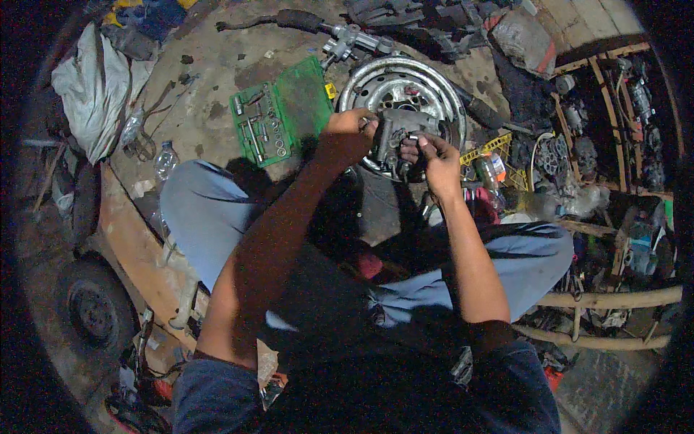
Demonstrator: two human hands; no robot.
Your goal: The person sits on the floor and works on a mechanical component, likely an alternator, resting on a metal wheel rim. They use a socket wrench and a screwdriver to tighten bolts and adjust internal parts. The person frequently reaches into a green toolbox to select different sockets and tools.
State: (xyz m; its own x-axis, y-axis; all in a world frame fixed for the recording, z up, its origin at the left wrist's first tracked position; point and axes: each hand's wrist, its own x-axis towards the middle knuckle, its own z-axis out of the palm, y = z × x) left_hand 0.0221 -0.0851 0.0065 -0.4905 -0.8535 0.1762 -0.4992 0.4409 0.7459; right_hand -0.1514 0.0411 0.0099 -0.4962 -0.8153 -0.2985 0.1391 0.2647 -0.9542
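Note:
A bulky grey metal part (399, 126), cast and with several fittings along its near side, rests on a silver steel wheel rim (354, 83). I cannot tell its exact kind. My left hand (352, 130) is closed at the part's left edge, fingers curled against it. On the near right side, my right hand (439, 160) has its thumb and fingers pinched together beside the fittings. A small shiny piece (413, 137) shows at those fingertips, too small to name. Shadow hides the underside of the part.
Left of the rim lies an open green socket set case (264, 123). A steering rack-like metal assembly (354, 40) lies beyond. At right are a yellow plastic piece (517, 177) and a wooden rack (614, 101) with metal parts. A tyre (94, 307) stands at lower left.

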